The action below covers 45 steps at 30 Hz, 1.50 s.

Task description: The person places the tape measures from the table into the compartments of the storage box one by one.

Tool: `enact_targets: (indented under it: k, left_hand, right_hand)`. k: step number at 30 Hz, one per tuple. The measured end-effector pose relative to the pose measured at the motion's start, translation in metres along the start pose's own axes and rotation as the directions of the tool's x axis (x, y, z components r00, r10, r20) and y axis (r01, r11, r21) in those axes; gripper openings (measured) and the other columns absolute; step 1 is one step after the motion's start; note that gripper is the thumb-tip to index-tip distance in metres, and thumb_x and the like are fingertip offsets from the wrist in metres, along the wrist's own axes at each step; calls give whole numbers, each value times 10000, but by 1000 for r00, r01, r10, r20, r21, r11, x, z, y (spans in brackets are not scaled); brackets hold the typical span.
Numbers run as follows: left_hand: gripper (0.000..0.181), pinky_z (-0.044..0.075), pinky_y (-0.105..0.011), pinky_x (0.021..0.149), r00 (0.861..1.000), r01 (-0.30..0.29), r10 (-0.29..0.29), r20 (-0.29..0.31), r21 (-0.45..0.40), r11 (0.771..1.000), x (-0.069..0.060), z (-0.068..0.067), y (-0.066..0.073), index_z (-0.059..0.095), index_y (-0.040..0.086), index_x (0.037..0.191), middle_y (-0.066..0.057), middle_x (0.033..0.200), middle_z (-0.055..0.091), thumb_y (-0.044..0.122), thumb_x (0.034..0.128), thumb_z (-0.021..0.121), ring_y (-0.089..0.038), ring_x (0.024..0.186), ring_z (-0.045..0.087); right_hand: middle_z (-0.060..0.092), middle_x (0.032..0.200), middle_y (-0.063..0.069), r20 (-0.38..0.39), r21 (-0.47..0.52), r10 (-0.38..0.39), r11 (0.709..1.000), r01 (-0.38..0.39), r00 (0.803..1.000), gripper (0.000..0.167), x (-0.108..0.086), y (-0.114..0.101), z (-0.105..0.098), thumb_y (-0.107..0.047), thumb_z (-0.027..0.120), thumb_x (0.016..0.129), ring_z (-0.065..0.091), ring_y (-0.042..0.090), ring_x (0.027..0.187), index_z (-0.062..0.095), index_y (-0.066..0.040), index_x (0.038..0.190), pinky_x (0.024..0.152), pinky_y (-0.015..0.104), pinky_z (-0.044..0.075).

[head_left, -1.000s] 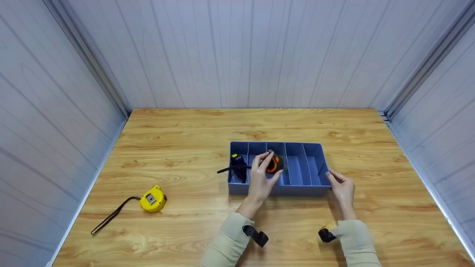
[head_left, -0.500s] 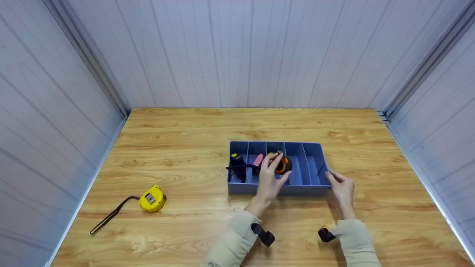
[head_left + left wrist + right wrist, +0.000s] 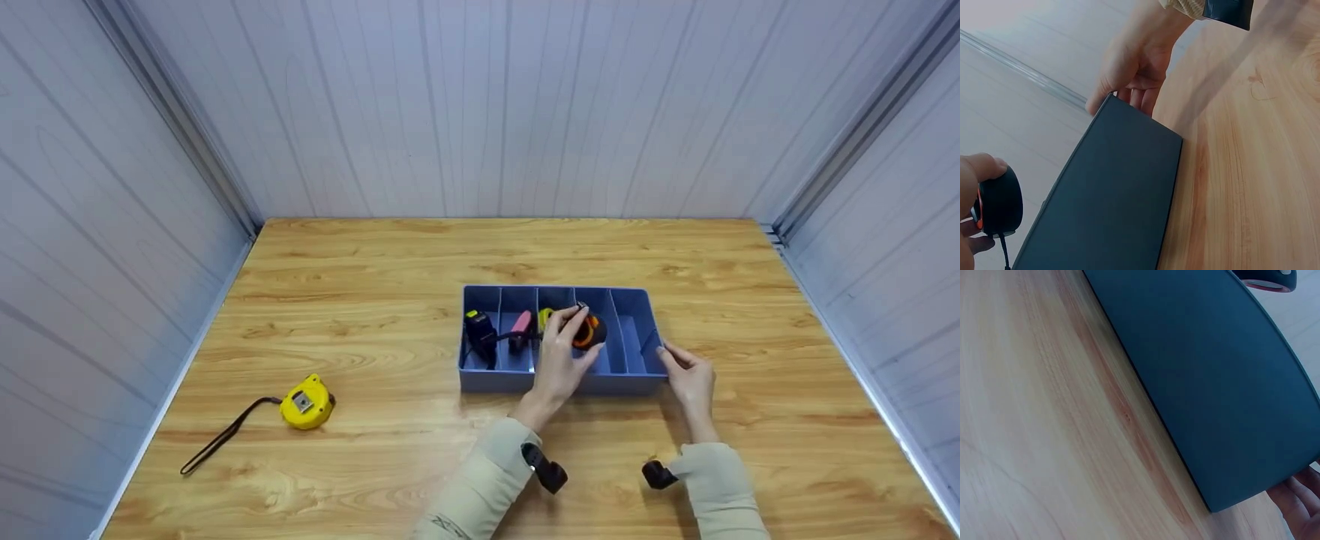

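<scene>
In the head view my left hand (image 3: 559, 365) pinches a black and orange tape measure (image 3: 595, 334) above the fourth compartment from the left of a blue divided box (image 3: 495, 382). The tape measure (image 3: 1005, 199) shows at the left of the left wrist view, with a dark cord hanging from it. My right hand (image 3: 691, 379) grips the box's right end by its rim, thumb on top and the other fingers outside. A black tape measure with a yellow button (image 3: 480, 330) fills the leftmost compartment. Beside it sits a pink item (image 3: 521, 322), and a yellow one (image 3: 545, 318) is partly hidden by my left hand.
On the wooden table (image 3: 375, 300), a yellow tape measure (image 3: 308, 403) with a dark wrist strap (image 3: 225, 442) lies to the left of the box. Pale panel walls (image 3: 480, 112) stand at the back and both sides.
My left hand has carried the black and orange tape measure to the right across the box, uncovering the pink and yellow items. The right hand keeps its grip on the box end.
</scene>
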<state>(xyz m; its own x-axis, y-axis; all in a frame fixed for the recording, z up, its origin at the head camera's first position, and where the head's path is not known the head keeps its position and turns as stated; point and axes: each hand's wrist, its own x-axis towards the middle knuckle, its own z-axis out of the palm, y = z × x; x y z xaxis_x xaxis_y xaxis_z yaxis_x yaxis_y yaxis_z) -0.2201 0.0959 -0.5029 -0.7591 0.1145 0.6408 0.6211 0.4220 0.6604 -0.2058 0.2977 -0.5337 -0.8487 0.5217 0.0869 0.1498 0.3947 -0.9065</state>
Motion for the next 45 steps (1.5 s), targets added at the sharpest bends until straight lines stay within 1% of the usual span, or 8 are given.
enact_targets:
  k: [6, 15, 21, 25, 27, 31, 36, 45]
  left_hand:
    - [512, 383, -213, 903, 999, -33, 33, 3, 29, 999, 2, 7, 1, 554, 26, 1179, -122, 1146, 481, 136, 715, 741, -204, 1069, 467]
    - [508, 382, -212, 899, 997, -51, 45, 66, 87, 995, 7, 16, 6, 553, 33, 1180, -106, 1151, 483, 163, 724, 735, -204, 1078, 453]
    - [501, 368, -210, 912, 993, -84, 71, 97, 133, 987, 10, 22, 7, 564, 33, 1163, -103, 1130, 499, 151, 710, 743, -209, 1062, 462]
    - [505, 355, -190, 918, 989, -84, 63, 133, 159, 984, 12, 24, 7, 558, 38, 1176, -96, 1141, 494, 173, 723, 735, -194, 1081, 453]
    - [506, 348, -179, 920, 987, -79, 52, 154, 171, 982, 13, 25, 7, 551, 42, 1186, -90, 1152, 488, 182, 733, 727, -187, 1094, 445]
    - [509, 348, -177, 921, 982, -68, 34, 188, 182, 981, 13, 26, 5, 544, 51, 1197, -84, 1159, 485, 184, 739, 722, -183, 1104, 441]
    - [504, 362, -194, 915, 973, -68, 23, 231, 189, 980, 14, 27, 1, 537, 59, 1205, -90, 1168, 480, 191, 751, 711, -191, 1102, 447]
    - [492, 368, -216, 917, 955, -83, 15, 295, 218, 972, 16, 26, -6, 532, 37, 1206, -94, 1171, 471, 207, 772, 692, -205, 1098, 450]
  right_hand:
    - [622, 984, 170, 4, 2, -5, 1000, 5, 1000, 260, 0, -1, 0, -154, 656, 792, 481, -153, 668, 668, -9, 1007, 627, 63, 407]
    - [621, 999, 158, 25, 0, 20, 1000, -20, 999, 282, 0, 0, -1, -186, 653, 798, 486, -133, 705, 665, -12, 1020, 654, 71, 403]
    - [640, 957, 142, -1, 12, 15, 1000, -15, 1000, 295, -1, 2, 0, -206, 660, 783, 528, -72, 717, 671, -18, 1011, 603, 86, 421]
    - [663, 914, 81, -23, 31, 34, 999, -34, 999, 279, 0, 4, 2, -215, 677, 764, 545, -54, 727, 688, -45, 985, 597, 69, 411]
    - [662, 916, 85, -23, 30, 31, 999, -30, 999, 281, 0, 3, 2, -217, 680, 762, 546, -53, 738, 688, -43, 982, 618, 60, 401]
    - [636, 951, 161, -11, -6, -12, 1000, 12, 1000, 283, 0, 2, 1, -190, 662, 782, 527, -68, 717, 671, -7, 998, 625, 83, 410]
    - [629, 963, 167, -6, -22, 1, 1000, -1, 1000, 266, 0, 1, 0, -178, 663, 788, 477, -146, 665, 673, -11, 995, 628, 66, 399]
    - [625, 976, 172, 0, -8, -4, 1000, 4, 1000, 264, -1, -1, 0, -168, 664, 789, 488, -132, 664, 670, -14, 1003, 609, 70, 410]
